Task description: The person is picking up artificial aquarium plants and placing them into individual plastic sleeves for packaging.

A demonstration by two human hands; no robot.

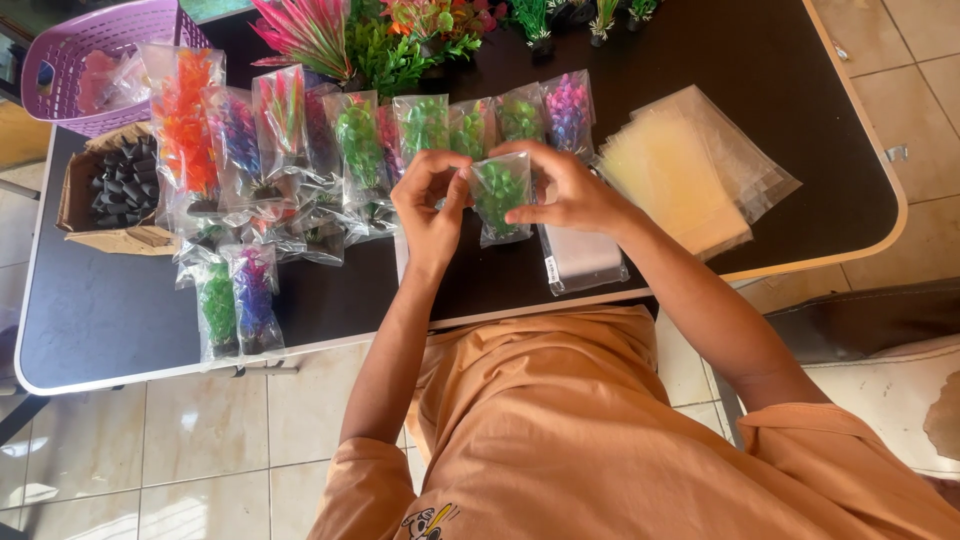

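Dark table [120,310] is carrying a row of bagged plastic plants [360,140], w/ a stack of empty clear bags [680,170] lying at R. L hand [430,205] & R hand [570,195] are both pinching the top edge of a small clear bag [500,195] w/ fingers closed on it, holding it just above table centre. Bag is showing a green plastic plant inside, glossy film, approx upright.
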